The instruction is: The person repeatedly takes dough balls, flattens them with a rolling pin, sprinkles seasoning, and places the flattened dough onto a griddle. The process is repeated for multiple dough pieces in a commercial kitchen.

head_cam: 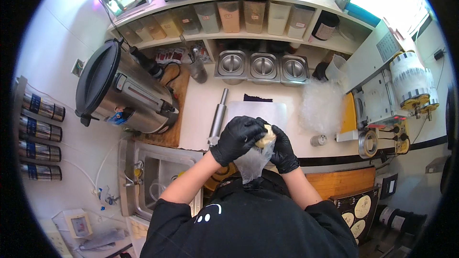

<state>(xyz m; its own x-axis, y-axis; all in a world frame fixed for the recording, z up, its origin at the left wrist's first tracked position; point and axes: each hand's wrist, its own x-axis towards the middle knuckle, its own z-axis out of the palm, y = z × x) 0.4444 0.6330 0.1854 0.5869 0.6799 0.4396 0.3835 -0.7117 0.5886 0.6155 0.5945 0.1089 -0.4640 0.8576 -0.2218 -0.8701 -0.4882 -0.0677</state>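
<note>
Black gloves cover both hands. My left hand and my right hand meet in front of my chest around a pale yellow lump, which may be dough. A clear plastic bag hangs below the lump, against the fingers of my right hand. Beyond the hands a flat light board lies on the white counter, with a dark cloth strip at its far edge. Left of the board rests a metal rolling pin, its near end by a bit of plastic.
Lidded steel containers stand behind the board. At the right are clear plastic bags, a small can and a sealing machine. A large steel urn and a sink are at the left.
</note>
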